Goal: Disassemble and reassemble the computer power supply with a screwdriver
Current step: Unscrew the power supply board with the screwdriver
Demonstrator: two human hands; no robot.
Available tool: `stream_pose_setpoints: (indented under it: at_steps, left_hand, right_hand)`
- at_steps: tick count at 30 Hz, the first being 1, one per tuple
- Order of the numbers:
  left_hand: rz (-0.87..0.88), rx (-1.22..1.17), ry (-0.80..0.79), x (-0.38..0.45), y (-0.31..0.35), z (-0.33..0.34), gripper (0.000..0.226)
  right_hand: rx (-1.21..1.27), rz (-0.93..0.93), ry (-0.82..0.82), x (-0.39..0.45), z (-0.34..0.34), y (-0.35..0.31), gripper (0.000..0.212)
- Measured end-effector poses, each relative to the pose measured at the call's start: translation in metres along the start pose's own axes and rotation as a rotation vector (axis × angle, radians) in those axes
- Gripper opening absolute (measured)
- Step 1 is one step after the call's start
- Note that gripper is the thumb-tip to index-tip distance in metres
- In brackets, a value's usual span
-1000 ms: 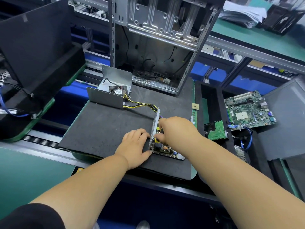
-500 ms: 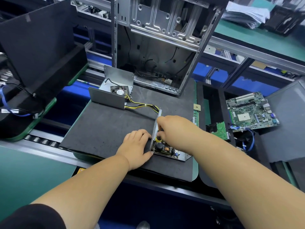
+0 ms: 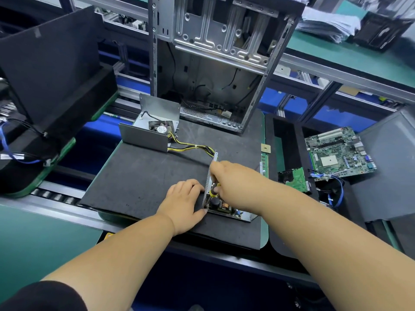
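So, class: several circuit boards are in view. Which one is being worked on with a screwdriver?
The power supply board in its metal tray on the black mat, beneath the right hand. The motherboard and small green board lie untouched.

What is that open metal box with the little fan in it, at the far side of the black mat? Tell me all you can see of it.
The metal cover looks like bare grey sheet steel, folded into an open box. It sits upright on the far left part of the black foam mat, before the empty computer case. A small black fan with a round label lies inside. Yellow and black wires run from it to the circuit tray under the hands. No hand touches it.
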State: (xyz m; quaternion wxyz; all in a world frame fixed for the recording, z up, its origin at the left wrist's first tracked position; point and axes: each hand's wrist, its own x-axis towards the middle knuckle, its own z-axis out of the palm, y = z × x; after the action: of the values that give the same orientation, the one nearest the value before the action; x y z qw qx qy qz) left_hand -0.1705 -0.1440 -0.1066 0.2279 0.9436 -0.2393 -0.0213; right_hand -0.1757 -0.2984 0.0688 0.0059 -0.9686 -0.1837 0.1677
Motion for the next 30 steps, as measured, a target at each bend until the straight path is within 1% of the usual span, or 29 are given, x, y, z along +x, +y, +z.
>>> stream_pose_setpoints:
  at_steps: [2, 7, 13, 14, 16, 17, 19, 21, 25, 28, 30]
  left_hand:
    - [0.0, 0.005, 0.002, 0.0, 0.0, 0.0, 0.055]
    - [0.003, 0.012, -0.001, 0.0, -0.001, 0.002, 0.057]
    - [0.002, 0.022, 0.011, -0.001, 0.0, 0.001, 0.057]
    - [0.004, 0.021, 0.011, -0.001, 0.0, 0.001, 0.057]
    - [0.008, 0.017, 0.012, -0.001, -0.001, 0.001, 0.057]
    - [0.011, 0.013, 0.013, -0.001, -0.001, 0.001, 0.057]
    - [0.016, 0.003, 0.015, -0.001, -0.001, 0.0, 0.057]
    - [0.013, 0.0, 0.015, 0.0, -0.002, 0.0, 0.058]
    - [0.01, -0.003, 0.019, 0.0, -0.002, 0.001, 0.06]
    - [0.006, 0.01, 0.015, 0.0, -0.002, 0.002, 0.064]
    - [0.004, 0.009, 0.017, 0.0, -0.002, 0.002, 0.063]
  right_hand:
    - [-0.03, -0.015, 0.009, 0.002, -0.001, 0.001, 0.023]
    - [-0.144, 0.013, 0.092, 0.006, 0.006, 0.002, 0.033]
    - [-0.197, 0.222, 0.163, 0.013, 0.013, 0.005, 0.031]
    - [-0.185, 0.221, 0.18, 0.011, 0.014, 0.006, 0.033]
    - [-0.119, 0.154, 0.217, 0.006, 0.016, 0.004, 0.032]
    - [-0.071, 0.101, 0.219, 0.003, 0.015, 0.002, 0.028]
    - [0.03, 0.02, 0.173, -0.001, 0.012, 0.001, 0.017]
    - [0.078, 0.003, 0.107, -0.002, 0.007, 0.004, 0.018]
    - [0.064, 0.04, 0.093, 0.004, 0.001, 0.009, 0.021]
    - [-0.044, 0.091, 0.076, 0.009, 0.005, 0.008, 0.027]
    - [-0.092, 0.137, 0.092, 0.01, 0.01, 0.01, 0.033]
